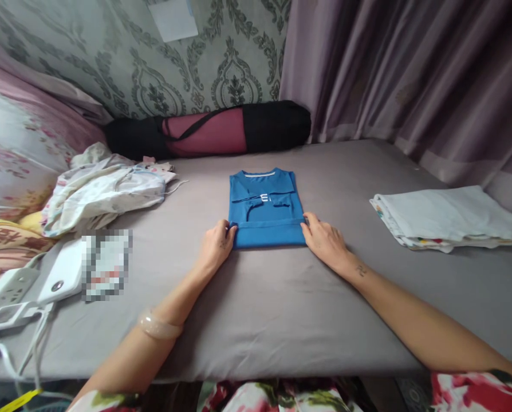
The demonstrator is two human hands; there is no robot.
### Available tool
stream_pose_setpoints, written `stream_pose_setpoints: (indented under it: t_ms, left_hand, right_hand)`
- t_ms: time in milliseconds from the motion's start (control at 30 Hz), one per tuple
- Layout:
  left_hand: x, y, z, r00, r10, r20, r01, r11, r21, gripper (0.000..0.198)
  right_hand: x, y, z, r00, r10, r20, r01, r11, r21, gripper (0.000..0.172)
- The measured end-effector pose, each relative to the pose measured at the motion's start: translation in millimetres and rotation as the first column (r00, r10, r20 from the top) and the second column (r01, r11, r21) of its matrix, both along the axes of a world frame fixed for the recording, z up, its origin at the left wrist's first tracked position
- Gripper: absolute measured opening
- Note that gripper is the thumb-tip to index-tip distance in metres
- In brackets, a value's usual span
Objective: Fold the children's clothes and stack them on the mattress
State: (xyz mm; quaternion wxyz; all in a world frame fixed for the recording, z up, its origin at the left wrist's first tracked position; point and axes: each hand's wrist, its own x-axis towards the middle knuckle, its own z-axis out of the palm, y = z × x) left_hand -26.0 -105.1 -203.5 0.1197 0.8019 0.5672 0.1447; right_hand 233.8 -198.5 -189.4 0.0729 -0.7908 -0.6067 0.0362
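Observation:
A blue T-shirt (264,186) lies on the grey bed sheet (256,309), its sides and sleeves folded inward over the middle. White lettering shows in part between the folds, and the neckline points away from me. Its near edge is turned up into a flat band. My left hand (219,240) pinches the left end of that band between thumb and fingers. At the right end, my right hand (323,237) grips the band's corner in the same way.
Folded white cloth (449,214) lies at the right. Crumpled clothing (110,183), a white power bank-like box (65,269) and a power strip (9,292) with cables are at the left. A black and maroon long bag (208,131) rests against the wall.

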Motion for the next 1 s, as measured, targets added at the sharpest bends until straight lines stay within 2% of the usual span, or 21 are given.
stream_pose_setpoints:
  t_ms: [100,167,233,267,300,367,433,467,567,700,767,1000]
  left_hand:
    - [-3.6,-2.2,-1.2,1.000,0.006,-0.023,-0.004,0.999,0.053,0.029]
    - [-6.2,-4.6,2.3,0.999,-0.015,-0.036,0.020,0.990,0.142,0.031]
    - [-6.1,-8.5,8.6,0.994,-0.091,-0.053,0.101,0.968,0.231,0.034]
    - [-4.3,-11.2,12.0,0.985,-0.157,-0.066,0.169,0.952,0.255,0.036]
    - [-1.1,-14.1,15.2,0.968,-0.236,-0.081,0.249,0.933,0.261,0.038]
    - [9.1,-20.8,19.4,0.915,-0.385,-0.121,0.403,0.884,0.236,0.043]
    - [21.9,-27.2,19.7,0.868,-0.466,-0.172,0.493,0.848,0.193,0.048]
    - [28.2,-29.9,18.4,0.855,-0.479,-0.197,0.512,0.841,0.176,0.050]
    - [41.8,-34.5,10.8,0.847,-0.467,-0.254,0.512,0.846,0.151,0.055]
    - [45.7,-34.4,-2.0,0.871,-0.404,-0.278,0.463,0.865,0.193,0.061]
    - [44.4,-33.1,-7.5,0.877,-0.385,-0.287,0.449,0.870,0.205,0.063]
    - [43.8,-29.5,-14.6,0.857,-0.405,-0.318,0.455,0.885,0.098,0.059]
  right_hand:
    - [2.8,0.0,0.8,1.000,0.015,-0.004,-0.015,1.000,-0.005,0.039]
    - [3.4,-0.5,2.6,1.000,0.016,-0.004,-0.016,0.999,0.034,0.040]
    - [2.5,-0.8,4.5,0.997,0.079,0.012,-0.080,0.989,0.121,0.044]
    - [1.3,-0.7,4.9,0.987,0.156,0.027,-0.158,0.973,0.167,0.046]
    - [-0.5,-0.3,4.8,0.964,0.260,0.048,-0.264,0.944,0.199,0.048]
    - [-5.3,1.0,2.9,0.871,0.484,0.085,-0.491,0.848,0.199,0.051]
    - [-10.9,2.0,0.2,0.777,0.624,0.088,-0.629,0.764,0.141,0.053]
    - [-13.5,2.3,-1.0,0.750,0.657,0.079,-0.662,0.741,0.113,0.055]
    - [-18.3,2.2,-2.6,0.719,0.693,0.048,-0.695,0.716,0.076,0.056]
    - [-17.3,2.9,-4.9,0.699,0.715,0.034,-0.715,0.695,0.079,0.055]
    - [-15.1,3.8,-7.6,0.700,0.714,0.021,-0.713,0.696,0.079,0.054]
    - [-10.9,6.3,-12.6,0.705,0.707,-0.056,-0.707,0.707,0.038,0.054]
